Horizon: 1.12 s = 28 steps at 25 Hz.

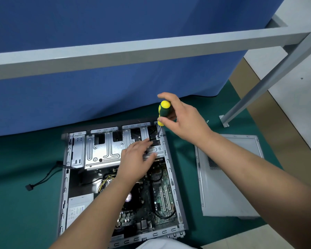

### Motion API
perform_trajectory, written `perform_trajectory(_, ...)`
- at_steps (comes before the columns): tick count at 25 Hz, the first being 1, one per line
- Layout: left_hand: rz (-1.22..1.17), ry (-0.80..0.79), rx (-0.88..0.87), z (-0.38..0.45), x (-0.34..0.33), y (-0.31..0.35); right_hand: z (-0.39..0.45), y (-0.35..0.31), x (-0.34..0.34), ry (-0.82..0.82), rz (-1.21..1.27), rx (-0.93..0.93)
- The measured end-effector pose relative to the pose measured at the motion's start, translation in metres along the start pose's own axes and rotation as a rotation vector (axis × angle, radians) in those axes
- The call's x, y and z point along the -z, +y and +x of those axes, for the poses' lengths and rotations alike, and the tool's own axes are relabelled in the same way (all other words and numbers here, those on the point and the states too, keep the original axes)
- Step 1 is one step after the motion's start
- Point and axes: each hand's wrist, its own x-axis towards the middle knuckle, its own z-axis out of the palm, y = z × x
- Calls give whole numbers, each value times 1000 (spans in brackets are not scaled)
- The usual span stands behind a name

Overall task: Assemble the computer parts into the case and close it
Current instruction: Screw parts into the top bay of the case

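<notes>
screwdriver (164,112): yellow and dark green handle
case (104,151): silver-grey metal
side panel (228,178): light grey
mat (25,203): dark green
curtain (115,83): blue

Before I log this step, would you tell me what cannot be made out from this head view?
- Screw under the screwdriver tip: too small, in shadow at the case corner.
- Drive cage's right part: covered by the left hand.
- CPU cooler: mostly hidden by the left forearm.
- Power supply label text: too small.
- Screwdriver handle's far side: hidden by the right hand.

Bare forearms, no sleeves visible.
</notes>
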Motion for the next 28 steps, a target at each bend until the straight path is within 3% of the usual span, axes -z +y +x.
perform_trajectory(4,-252,70,58,32,17,28,21,-12,9,-79,-330,35)
perform_trajectory(6,-393,40,141,50,21,43,29,-17,19,-120,-303,62)
perform_trajectory(9,-425,68,190,69,25,55,39,-22,36,-180,-316,79)
perform_trajectory(14,-379,98,168,78,29,57,44,-28,40,-172,-654,17)
perform_trajectory(19,-284,-48,41,81,43,46,55,-30,67,-565,-346,165)
perform_trajectory(22,-464,-147,54,78,47,45,56,-36,61,-423,-533,49)
perform_trajectory(25,-497,-71,140,80,41,52,54,-44,46,-272,-741,-50)
perform_trajectory(27,-393,-1,162,83,39,55,54,-42,44,-268,-719,5)
perform_trajectory(28,-367,10,156,83,40,54,54,-40,47,-340,-662,56)
